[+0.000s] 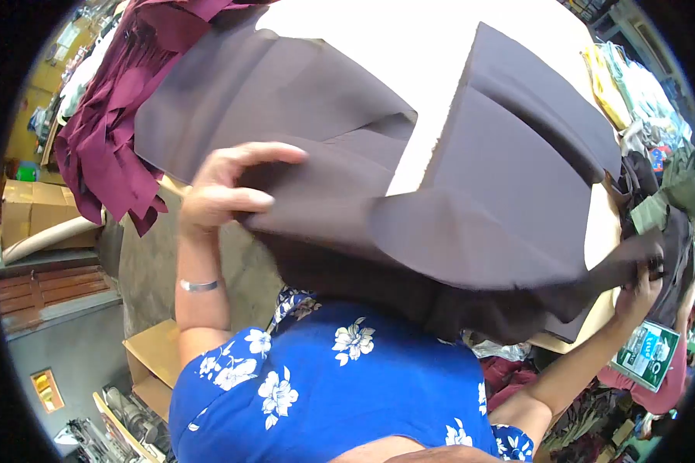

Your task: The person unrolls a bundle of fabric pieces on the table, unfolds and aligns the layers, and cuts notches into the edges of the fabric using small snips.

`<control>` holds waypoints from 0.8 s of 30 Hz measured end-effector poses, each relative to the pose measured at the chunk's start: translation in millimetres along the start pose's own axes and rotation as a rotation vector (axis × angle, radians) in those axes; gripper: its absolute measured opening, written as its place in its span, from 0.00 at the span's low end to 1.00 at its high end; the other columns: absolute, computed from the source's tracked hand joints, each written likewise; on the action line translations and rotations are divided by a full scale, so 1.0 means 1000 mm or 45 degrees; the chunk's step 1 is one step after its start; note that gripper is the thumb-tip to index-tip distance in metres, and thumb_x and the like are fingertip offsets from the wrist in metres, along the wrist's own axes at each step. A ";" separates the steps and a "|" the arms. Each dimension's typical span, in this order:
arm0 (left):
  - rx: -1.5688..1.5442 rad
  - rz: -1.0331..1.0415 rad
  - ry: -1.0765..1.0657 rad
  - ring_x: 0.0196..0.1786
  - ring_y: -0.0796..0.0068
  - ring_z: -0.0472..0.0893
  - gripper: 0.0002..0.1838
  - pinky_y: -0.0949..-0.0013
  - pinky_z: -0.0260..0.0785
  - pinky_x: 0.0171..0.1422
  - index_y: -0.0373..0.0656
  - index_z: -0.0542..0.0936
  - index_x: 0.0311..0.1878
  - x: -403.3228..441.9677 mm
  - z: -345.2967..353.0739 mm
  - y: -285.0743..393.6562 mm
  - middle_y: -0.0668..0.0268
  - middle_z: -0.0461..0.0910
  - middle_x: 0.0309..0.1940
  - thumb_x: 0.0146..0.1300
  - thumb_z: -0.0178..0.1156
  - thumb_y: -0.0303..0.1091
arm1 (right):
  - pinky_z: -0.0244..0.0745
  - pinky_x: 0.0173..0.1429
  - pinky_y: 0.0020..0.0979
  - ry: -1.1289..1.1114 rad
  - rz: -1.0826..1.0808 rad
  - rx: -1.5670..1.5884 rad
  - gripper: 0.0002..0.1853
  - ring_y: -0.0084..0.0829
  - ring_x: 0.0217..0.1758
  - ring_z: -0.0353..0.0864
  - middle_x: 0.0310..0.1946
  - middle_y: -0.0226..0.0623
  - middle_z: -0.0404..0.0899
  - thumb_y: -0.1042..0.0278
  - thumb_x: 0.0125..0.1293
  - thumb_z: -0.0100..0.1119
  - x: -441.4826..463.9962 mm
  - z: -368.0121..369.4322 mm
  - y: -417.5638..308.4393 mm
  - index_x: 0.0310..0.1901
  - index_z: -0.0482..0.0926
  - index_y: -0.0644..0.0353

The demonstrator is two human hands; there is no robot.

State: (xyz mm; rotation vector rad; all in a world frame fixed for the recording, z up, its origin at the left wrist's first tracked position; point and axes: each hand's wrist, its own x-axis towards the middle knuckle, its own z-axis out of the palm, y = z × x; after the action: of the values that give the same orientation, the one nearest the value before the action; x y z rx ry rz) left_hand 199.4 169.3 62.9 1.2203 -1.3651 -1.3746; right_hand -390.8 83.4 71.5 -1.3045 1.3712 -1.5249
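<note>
A large dark brown-grey piece of fabric (471, 239) stretches in front of my body, its near part raised and slightly blurred. My left hand (228, 185) is at its left end, thumb and fingers apart, against the cloth. At the far right, my right hand (639, 293) grips the fabric's other end, the fingers partly hidden. More dark fabric lies beyond: one piece (232, 100) on the left and a folded panel (510, 147) on the right, with a pale gap between them.
A white tabletop (409, 38) supports the fabric. Maroon cloth pieces (123, 131) hang over its left edge. Bundled yellow and pale cloth (618, 85) sits at the right. A cardboard box (150, 355) stands below left. A green-and-white package (649, 355) is beside my right arm.
</note>
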 end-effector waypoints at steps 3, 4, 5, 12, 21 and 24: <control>0.207 0.130 0.577 0.55 0.71 0.70 0.32 0.70 0.54 0.64 0.33 0.74 0.49 -0.030 -0.047 0.000 0.60 0.74 0.48 0.32 0.55 0.34 | 0.62 0.53 0.25 -0.226 -0.016 -0.224 0.15 0.25 0.44 0.72 0.41 0.32 0.75 0.73 0.56 0.57 -0.006 0.104 -0.021 0.46 0.75 0.64; 0.364 0.192 0.685 0.56 0.71 0.70 0.32 0.71 0.54 0.64 0.33 0.73 0.50 -0.035 -0.067 0.006 0.61 0.73 0.50 0.34 0.55 0.32 | 0.61 0.52 0.23 -0.278 -0.060 -0.393 0.13 0.22 0.41 0.71 0.40 0.32 0.75 0.73 0.55 0.56 -0.005 0.124 -0.018 0.44 0.76 0.62; 0.228 0.199 0.721 0.56 0.73 0.69 0.30 0.71 0.54 0.64 0.34 0.72 0.52 -0.035 -0.078 0.015 0.62 0.72 0.50 0.39 0.56 0.30 | 0.62 0.48 0.21 -0.418 -0.038 -0.299 0.11 0.21 0.38 0.70 0.36 0.29 0.75 0.73 0.54 0.56 -0.011 0.152 -0.019 0.41 0.77 0.61; 0.927 -0.135 0.583 0.50 0.75 0.72 0.19 0.74 0.61 0.57 0.37 0.75 0.45 0.003 -0.192 0.012 0.68 0.75 0.42 0.45 0.51 0.20 | 0.69 0.45 0.40 -1.444 -0.371 -0.831 0.11 0.48 0.41 0.76 0.38 0.53 0.75 0.76 0.56 0.45 -0.052 0.288 0.012 0.42 0.70 0.63; 1.224 -0.132 0.631 0.51 0.71 0.74 0.19 0.72 0.60 0.59 0.39 0.75 0.45 0.031 -0.169 -0.058 0.62 0.77 0.42 0.47 0.47 0.16 | 0.62 0.59 0.36 -1.163 -0.344 -1.016 0.13 0.47 0.58 0.64 0.55 0.49 0.65 0.77 0.58 0.46 -0.019 0.333 0.012 0.47 0.69 0.60; 1.108 -0.158 0.652 0.52 0.73 0.73 0.20 0.72 0.59 0.59 0.39 0.75 0.46 0.026 -0.167 -0.056 0.64 0.76 0.44 0.48 0.47 0.17 | 0.61 0.59 0.29 -0.772 -0.552 -0.835 0.16 0.36 0.52 0.71 0.53 0.47 0.69 0.79 0.58 0.47 0.009 0.330 0.049 0.49 0.70 0.64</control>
State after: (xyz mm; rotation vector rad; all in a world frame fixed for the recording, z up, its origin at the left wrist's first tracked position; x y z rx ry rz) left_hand 362.1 116.1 15.1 2.0654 -1.5501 -0.4249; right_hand -82.1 -25.1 4.0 -2.3544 1.2557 -0.7824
